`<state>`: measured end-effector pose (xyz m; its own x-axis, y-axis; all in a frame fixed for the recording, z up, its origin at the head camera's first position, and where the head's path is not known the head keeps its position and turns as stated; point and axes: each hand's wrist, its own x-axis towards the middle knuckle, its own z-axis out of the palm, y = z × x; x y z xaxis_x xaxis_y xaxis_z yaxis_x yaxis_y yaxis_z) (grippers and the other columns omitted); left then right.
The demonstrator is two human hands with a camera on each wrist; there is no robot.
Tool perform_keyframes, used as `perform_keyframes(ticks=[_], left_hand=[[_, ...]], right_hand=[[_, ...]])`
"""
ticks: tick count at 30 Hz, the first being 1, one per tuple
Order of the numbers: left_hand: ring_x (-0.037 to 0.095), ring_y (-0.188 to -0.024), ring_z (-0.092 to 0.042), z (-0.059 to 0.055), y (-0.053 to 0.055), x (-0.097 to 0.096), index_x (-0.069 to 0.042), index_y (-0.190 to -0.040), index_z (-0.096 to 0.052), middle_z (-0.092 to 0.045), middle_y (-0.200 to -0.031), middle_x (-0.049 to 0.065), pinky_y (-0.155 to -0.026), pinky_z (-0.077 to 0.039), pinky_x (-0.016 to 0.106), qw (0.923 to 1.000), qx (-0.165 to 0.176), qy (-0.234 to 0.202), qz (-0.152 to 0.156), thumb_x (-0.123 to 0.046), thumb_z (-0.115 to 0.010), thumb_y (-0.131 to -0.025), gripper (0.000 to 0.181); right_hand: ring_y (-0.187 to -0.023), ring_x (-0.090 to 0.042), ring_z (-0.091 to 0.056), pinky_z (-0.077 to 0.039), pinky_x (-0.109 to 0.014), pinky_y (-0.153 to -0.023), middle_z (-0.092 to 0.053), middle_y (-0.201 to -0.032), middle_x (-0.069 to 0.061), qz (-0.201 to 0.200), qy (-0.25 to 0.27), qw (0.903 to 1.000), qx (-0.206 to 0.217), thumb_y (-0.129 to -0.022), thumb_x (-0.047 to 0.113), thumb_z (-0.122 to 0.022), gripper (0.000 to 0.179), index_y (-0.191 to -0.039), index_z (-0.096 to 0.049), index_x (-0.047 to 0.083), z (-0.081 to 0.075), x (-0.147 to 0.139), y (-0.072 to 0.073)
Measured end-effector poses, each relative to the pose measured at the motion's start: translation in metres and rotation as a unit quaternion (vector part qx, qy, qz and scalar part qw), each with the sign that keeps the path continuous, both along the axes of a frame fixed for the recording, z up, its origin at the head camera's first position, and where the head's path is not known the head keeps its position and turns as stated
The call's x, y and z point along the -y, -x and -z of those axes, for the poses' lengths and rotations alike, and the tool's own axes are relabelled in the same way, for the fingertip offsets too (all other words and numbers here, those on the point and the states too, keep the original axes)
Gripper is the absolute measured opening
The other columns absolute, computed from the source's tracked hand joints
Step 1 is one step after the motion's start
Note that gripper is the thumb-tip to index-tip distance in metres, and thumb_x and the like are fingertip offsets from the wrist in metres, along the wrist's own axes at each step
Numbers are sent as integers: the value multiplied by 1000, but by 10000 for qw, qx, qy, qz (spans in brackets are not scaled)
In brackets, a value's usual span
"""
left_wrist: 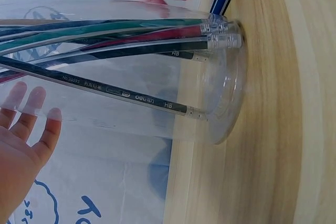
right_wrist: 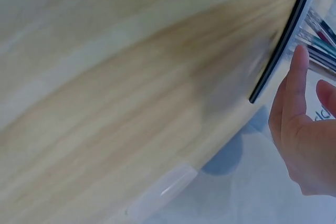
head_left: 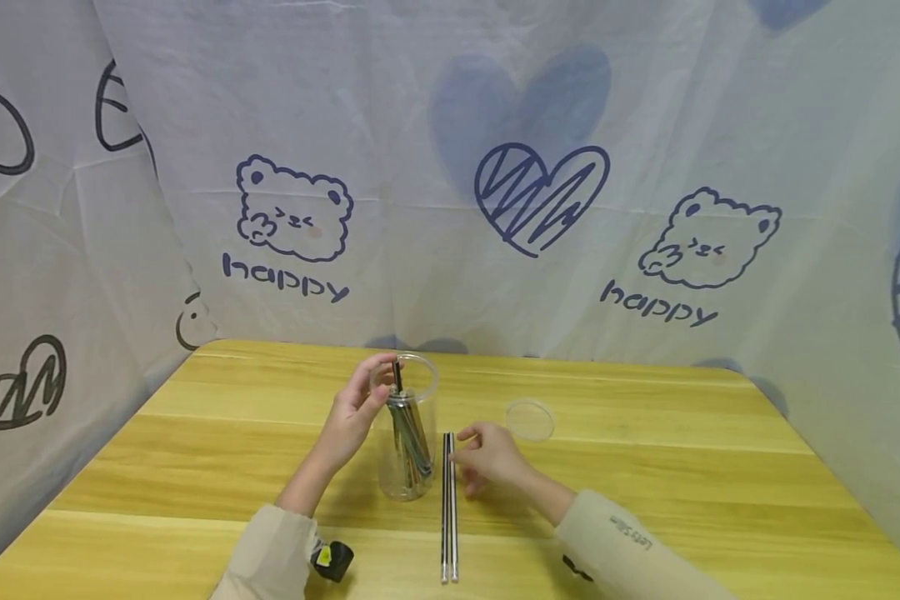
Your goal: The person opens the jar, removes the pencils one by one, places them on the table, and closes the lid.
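A tall clear plastic jar (head_left: 407,490) stands upright on the table with several pencils (head_left: 411,433) leaning inside, some dark, green or red. My left hand (head_left: 354,414) holds the jar near its rim, thumb on the near side and fingers round the far left. In the left wrist view, the fingertips (left_wrist: 54,115) rest against the jar's wall. Right of the jar, a few striped pencils (head_left: 450,508) lie side by side. Beside their far end is my right hand (head_left: 495,454), its index finger close to them and its thumb apart; whether it touches them I cannot tell.
A clear round lid (head_left: 529,420) lies flat beyond my right hand. The yellow wooden table (head_left: 217,467) meets a white printed cloth (head_left: 420,275) at the back and sides. A black wrist device (head_left: 333,561) sits at the left sleeve.
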<state>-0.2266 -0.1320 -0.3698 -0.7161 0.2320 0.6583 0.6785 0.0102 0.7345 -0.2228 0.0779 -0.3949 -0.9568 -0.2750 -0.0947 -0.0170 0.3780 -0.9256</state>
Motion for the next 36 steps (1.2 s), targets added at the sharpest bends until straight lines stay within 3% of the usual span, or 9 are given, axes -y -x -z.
perform_keyframes(ticks=[7,14,25,29,36], left_hand=[[38,-108,-45,1,0,0,-2,-126,-38,-46,-123,24,-87,-35,54,10000,65,14,-1,-17,-40,-96,34],[39,-108,-44,1,1,0,-2,-126,-38,-46,-123,26,-87,-35,54,10000,82,5,6,-18,-41,-95,35],[31,-107,-46,1,0,0,0,-126,-38,-47,-122,24,-87,-37,49,10000,48,-10,-23,-19,-41,-95,36],[31,-107,-46,1,0,0,0,-126,-39,-47,-122,23,-87,-37,51,10000,26,0,-45,-19,-41,-96,35],[35,-107,-45,1,0,-1,-1,-126,-39,-47,-122,24,-87,-36,53,10000,16,22,-34,-20,-41,-96,35]], right_hand=[[-56,-16,-57,-51,-32,-49,-58,-76,-14,173,458,9980,-409,-80,-6,-59,25,-103,-51,-15,-15,-2,4],[-62,-26,-58,-51,-32,-50,-58,-74,-12,284,543,9934,-974,-81,-5,-59,16,-96,-57,-11,-36,0,4],[-58,-15,-55,-51,-33,-52,-60,-72,-11,392,698,9793,-1860,-80,-3,-61,12,-92,-61,-7,-71,6,3],[-62,-17,-55,-50,-34,-54,-61,-72,-8,335,514,9692,-2387,-81,2,-63,11,-89,-63,-6,-80,7,2],[-70,-16,-55,-47,-25,-59,-64,-80,-6,102,270,9389,-3431,-82,5,-63,10,-89,-65,-1,-95,11,-3]])
